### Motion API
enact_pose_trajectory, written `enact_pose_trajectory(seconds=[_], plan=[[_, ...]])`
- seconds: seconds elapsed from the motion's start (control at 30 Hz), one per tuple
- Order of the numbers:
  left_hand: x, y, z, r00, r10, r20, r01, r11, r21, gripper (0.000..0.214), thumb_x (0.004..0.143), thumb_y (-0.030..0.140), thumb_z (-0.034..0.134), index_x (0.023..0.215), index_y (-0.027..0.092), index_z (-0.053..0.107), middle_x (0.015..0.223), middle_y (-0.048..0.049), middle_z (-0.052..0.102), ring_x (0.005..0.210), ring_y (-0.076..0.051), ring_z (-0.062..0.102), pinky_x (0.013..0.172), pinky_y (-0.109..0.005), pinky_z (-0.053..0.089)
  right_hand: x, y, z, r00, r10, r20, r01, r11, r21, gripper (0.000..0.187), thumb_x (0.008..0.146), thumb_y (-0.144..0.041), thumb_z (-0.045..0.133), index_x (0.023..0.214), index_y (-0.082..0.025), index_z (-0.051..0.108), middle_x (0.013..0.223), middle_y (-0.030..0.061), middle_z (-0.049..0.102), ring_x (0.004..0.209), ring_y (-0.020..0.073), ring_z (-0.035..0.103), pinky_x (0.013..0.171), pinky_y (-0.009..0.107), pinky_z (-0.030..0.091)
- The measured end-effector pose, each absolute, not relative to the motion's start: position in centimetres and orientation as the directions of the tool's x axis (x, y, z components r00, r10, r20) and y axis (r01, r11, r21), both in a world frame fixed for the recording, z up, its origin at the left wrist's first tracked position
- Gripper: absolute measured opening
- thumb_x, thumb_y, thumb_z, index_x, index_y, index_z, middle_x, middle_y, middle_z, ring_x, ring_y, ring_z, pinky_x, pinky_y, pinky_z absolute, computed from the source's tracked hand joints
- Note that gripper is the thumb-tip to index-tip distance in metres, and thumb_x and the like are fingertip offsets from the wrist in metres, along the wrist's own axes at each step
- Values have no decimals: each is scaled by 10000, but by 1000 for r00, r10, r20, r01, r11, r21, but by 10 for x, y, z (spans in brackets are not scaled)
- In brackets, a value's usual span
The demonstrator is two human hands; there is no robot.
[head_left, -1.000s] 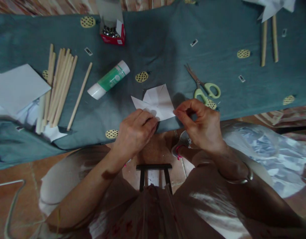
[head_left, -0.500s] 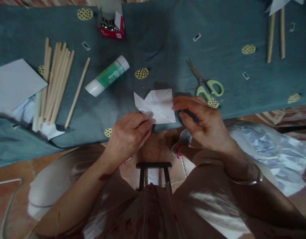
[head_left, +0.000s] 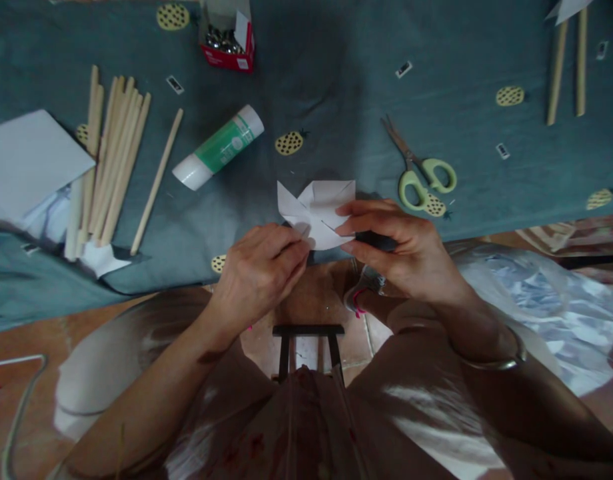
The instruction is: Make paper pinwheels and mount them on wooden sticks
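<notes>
And the right hand (head_left: 401, 243) moves in! Half a second ago its thumb stands off the white paper (head_left: 314, 213); now the index and middle fingers reach over the paper's right side and the thumb comes up to the lower corner, around four o'clock. The left hand (head_left: 264, 267) keeps its place at seven o'clock, thumb and forefinger pinching the lower-left corner. On the right, thumb and fingers stand apart at the paper's edge; whether they grip that corner, I can't tell.

So the step in hand looks like folding: one corner held down on the left while the right hand works another inward. The next move, I'd judge, calls for a firm left pinch and a light right touch, easing the paper over without a hard crease or a tear at the slit.

As for the paper itself, it sits near the close edge of the green cloth (head_left: 336, 100), right between the hands. Plain white, it carries a sharp point rising at ten o'clock, a squarer corner at one, a notch between them and a dark slit line near the middle. From there, the scissors (head_left: 409, 160) lie at two o'clock and the glue stick (head_left: 226, 143) at ten.
</notes>
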State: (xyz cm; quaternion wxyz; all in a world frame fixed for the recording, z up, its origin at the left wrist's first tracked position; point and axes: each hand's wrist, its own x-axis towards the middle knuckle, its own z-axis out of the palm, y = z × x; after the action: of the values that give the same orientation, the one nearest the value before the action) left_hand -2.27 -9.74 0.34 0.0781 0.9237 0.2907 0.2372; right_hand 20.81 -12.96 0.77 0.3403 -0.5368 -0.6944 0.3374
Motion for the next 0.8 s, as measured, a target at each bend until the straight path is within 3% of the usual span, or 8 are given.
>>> enact_pose_trajectory(seconds=[0.1, 0.3, 0.47, 0.63, 0.8], plan=[[-23, -99, 3, 729, 579, 366, 497, -815, 299, 68, 908, 177, 615, 945, 149, 665, 893, -76, 709, 789, -214, 652, 677, -345, 562, 206, -129, 6, -193, 974, 114, 490, 197, -849, 88, 863, -230, 681, 919, -261, 742, 1129, 24, 730, 1103, 232, 661, 1008, 482, 490], [-16, -104, -1, 721, 567, 397, 446, -819, 360, 164, 914, 143, 606, 1074, 118, 629, 976, -93, 724, 856, -206, 665, 757, -350, 587, 200, -128, 5, -226, 962, 156, 586, 262, -767, 169, 924, -220, 599, 989, -271, 746, 1126, 28, 727, 1078, 218, 652, 962, 435, 509], [-11, -108, -5, 715, 576, 397, 418, -807, 417, 248, 949, 134, 553, 1195, 140, 578, 976, -77, 721, 888, -184, 666, 786, -338, 583, 194, -127, 7, -237, 942, 238, 593, 334, -732, 147, 941, -196, 592, 961, -198, 738, 947, 53, 765, 899, 187, 677, 873, 386, 512], [-11, -107, -7, 718, 566, 405, 373, -805, 462, 201, 950, 134, 555, 1141, 157, 616, 979, -63, 708, 895, -172, 653, 765, -319, 581, 187, -127, 2, -86, 985, 149, 579, 171, -798, 127, 866, -163, 671, 981, -204, 709, 884, 13, 732, 821, 166, 671, 777, 337, 552], [-10, -106, -8, 701, 580, 415, 382, -797, 468, 134, 958, 137, 543, 1031, 140, 655, 935, -69, 701, 853, -167, 639, 724, -308, 585, 182, -125, 3, -17, 997, 81, 549, 78, -832, 167, 856, -162, 661, 1020, -193, 670, 899, 20, 718, 820, 171, 687, 787, 338, 573]])
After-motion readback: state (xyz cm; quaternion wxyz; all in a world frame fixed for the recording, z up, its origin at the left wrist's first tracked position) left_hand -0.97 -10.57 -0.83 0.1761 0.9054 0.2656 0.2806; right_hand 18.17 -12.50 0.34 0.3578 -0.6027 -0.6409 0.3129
